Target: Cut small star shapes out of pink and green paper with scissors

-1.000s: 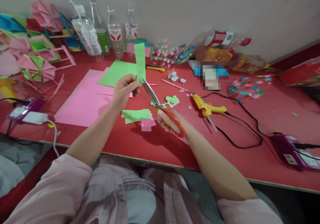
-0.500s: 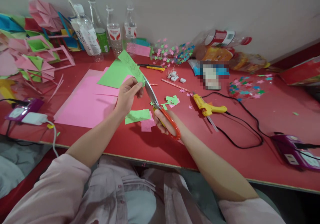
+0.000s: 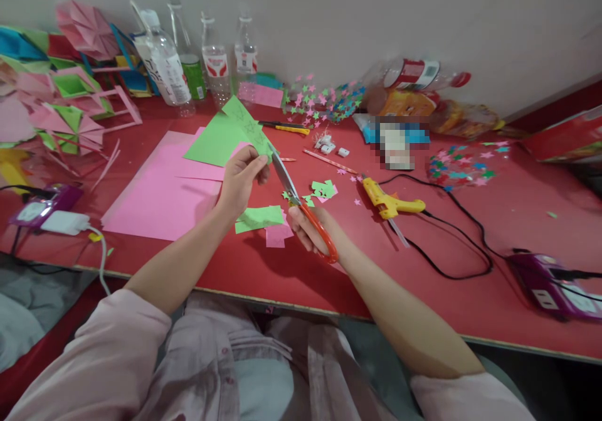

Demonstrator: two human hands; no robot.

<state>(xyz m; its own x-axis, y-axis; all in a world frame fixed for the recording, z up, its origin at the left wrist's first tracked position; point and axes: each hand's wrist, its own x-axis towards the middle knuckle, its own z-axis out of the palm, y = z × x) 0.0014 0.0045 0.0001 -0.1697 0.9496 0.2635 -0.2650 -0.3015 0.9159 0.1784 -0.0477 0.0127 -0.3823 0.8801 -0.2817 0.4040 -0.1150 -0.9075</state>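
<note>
My left hand pinches the lower end of a green paper strip with stars drawn on it in pencil. In my right hand is a pair of scissors with orange handles. Its blades point up and left, with the tips at the strip's edge beside my left fingertips. Whether the blades are fully together is hard to tell. Under the hands lie green paper strips, pink paper scraps and green offcuts. Behind my left hand are a green sheet and pink sheets.
A yellow glue gun with a black cord lies to the right, near a purple power strip. A yellow cutter knife, a pencil and clear plastic bottles are farther back. Folded paper crafts fill the left.
The scissors' handles have drawn closer together in my right hand. My left hand and the strip stay nearly where they were.
</note>
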